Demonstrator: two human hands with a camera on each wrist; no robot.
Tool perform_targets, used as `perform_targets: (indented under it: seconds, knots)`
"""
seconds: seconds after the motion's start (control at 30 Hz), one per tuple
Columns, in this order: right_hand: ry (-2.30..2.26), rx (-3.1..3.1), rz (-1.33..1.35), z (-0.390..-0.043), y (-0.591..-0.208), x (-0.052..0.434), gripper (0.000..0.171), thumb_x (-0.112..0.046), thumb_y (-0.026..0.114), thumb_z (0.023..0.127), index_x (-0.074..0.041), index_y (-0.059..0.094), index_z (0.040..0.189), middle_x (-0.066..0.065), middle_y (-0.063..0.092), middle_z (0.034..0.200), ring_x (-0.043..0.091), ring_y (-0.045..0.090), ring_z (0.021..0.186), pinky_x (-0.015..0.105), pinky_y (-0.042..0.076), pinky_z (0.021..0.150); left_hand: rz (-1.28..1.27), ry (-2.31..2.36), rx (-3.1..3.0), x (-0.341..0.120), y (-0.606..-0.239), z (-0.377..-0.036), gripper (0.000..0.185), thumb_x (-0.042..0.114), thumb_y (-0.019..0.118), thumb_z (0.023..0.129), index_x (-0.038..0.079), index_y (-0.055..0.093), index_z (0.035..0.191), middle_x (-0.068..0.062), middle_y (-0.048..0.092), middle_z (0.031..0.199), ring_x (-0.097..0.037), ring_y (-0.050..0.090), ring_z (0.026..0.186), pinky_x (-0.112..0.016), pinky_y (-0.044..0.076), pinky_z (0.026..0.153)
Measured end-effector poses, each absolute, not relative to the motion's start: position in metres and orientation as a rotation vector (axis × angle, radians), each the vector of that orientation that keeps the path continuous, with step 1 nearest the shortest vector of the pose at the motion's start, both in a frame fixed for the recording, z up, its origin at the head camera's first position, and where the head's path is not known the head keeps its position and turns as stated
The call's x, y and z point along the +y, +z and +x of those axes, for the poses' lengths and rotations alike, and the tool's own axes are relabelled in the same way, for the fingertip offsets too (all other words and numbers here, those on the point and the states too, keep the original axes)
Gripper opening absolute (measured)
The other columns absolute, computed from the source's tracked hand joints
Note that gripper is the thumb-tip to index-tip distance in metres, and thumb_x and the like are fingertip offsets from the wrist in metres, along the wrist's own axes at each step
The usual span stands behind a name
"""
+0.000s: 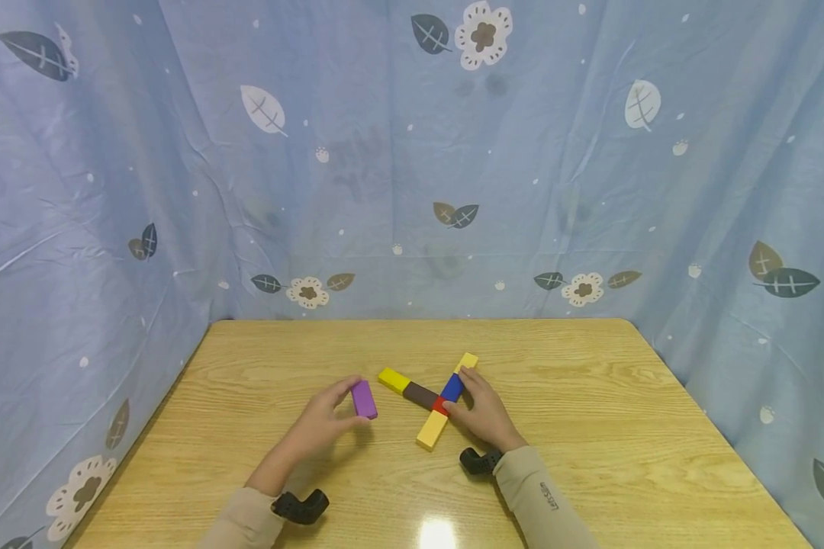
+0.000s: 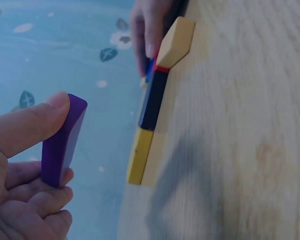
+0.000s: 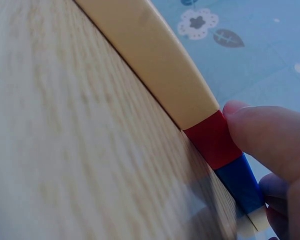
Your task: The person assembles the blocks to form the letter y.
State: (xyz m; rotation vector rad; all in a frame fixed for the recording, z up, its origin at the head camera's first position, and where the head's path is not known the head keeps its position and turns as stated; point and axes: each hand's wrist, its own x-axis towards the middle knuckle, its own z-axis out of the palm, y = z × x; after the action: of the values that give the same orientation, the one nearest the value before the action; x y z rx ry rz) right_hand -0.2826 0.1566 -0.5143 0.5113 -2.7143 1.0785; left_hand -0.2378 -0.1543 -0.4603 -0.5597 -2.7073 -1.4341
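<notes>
My left hand [image 1: 349, 404] pinches a purple block [image 1: 364, 399] between thumb and fingers, just above the wooden table [image 1: 590, 396]; the left wrist view shows the purple block [image 2: 65, 140] close up. To its right, blocks lie in a cross: a yellow block [image 1: 394, 379], a brown block [image 1: 420, 394] and a red block [image 1: 440, 406] in one line, another yellow block [image 1: 432, 430], a blue block [image 1: 452, 387] and a third yellow block [image 1: 468, 360] in the other. My right hand [image 1: 463, 395] grips the blue block [image 3: 240, 182], its thumb [image 3: 270, 135] against the red block [image 3: 213, 140].
Blue curtains with leaves and flowers [image 1: 412, 191] close off the back and both sides of the table. Bare tabletop stretches around the cross. A black wrist camera [image 1: 300, 506] sits at my left cuff and another wrist camera [image 1: 477, 460] at my right.
</notes>
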Motion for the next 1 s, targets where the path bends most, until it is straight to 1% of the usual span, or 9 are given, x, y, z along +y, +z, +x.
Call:
perform_targets:
  seconds: [0.13,0.23,0.37,0.53,0.67,0.83,1.0]
  knots:
    - [1.079,-2.720,0.510,-0.284,-0.515,0.157,0.075,-0.042,0.066,0.087,0.004,0.041,0.140,0.019,0.037,0.149,0.038,0.031,0.138,0.053,0.030,0.112,-0.601,-1.439,-2.748,-0.149,-0.461,-0.234,0.080,0.035,0.073,0.081,0.003,0.037,0.144,-0.017,0.039,0.147,-0.038,0.040,0.133,-0.051,0.036,0.108]
    - [1.092,-2.726,0.502,-0.284,-0.515,0.157,0.075,-0.042,0.066,0.087,0.003,0.040,0.141,0.018,0.036,0.150,0.037,0.030,0.140,0.052,0.029,0.113,-0.660,-1.450,-2.775,-0.144,-0.465,-0.232,0.081,0.038,0.072,0.082,0.002,0.036,0.145,-0.018,0.039,0.148,-0.043,0.040,0.131,-0.053,0.037,0.106]
    - [1.089,-2.727,0.503,-0.284,-0.515,0.157,0.075,-0.043,0.065,0.087,0.003,0.040,0.142,0.018,0.035,0.150,0.037,0.030,0.140,0.052,0.029,0.113,-0.760,-1.456,-2.801,-0.137,-0.472,-0.231,0.081,0.039,0.069,0.084,0.001,0.034,0.145,-0.019,0.039,0.147,-0.044,0.041,0.130,-0.052,0.039,0.105]
    - [1.090,-2.705,0.518,-0.284,-0.515,0.157,0.075,-0.043,0.066,0.087,0.004,0.041,0.141,0.019,0.037,0.149,0.038,0.031,0.138,0.053,0.030,0.112,-0.845,-1.452,-2.834,-0.128,-0.477,-0.228,0.080,0.039,0.070,0.084,0.000,0.035,0.144,-0.018,0.041,0.146,-0.040,0.043,0.131,-0.049,0.039,0.106]
    - [1.089,-2.708,0.514,-0.283,-0.515,0.157,0.075,-0.042,0.066,0.087,0.004,0.041,0.141,0.019,0.036,0.149,0.038,0.031,0.139,0.053,0.030,0.112,-0.878,-1.437,-2.867,-0.121,-0.480,-0.224,0.079,0.038,0.070,0.084,0.000,0.037,0.144,-0.017,0.044,0.144,-0.035,0.042,0.132,-0.050,0.036,0.108]
    - [1.070,-2.715,0.499,-0.283,-0.515,0.156,0.075,-0.041,0.066,0.087,0.004,0.041,0.141,0.018,0.037,0.149,0.038,0.031,0.139,0.053,0.029,0.112,-0.934,-1.385,-2.900,-0.114,-0.486,-0.219,0.078,0.039,0.070,0.084,0.000,0.038,0.143,-0.015,0.046,0.143,-0.034,0.041,0.133,-0.051,0.033,0.110]
    - [1.060,-2.717,0.499,-0.283,-0.515,0.156,0.074,-0.042,0.066,0.087,0.004,0.041,0.140,0.018,0.038,0.148,0.038,0.031,0.139,0.053,0.029,0.112,-0.973,-1.370,-2.931,-0.111,-0.489,-0.215,0.076,0.039,0.069,0.084,0.003,0.038,0.143,-0.013,0.046,0.143,-0.032,0.042,0.133,-0.049,0.034,0.111]
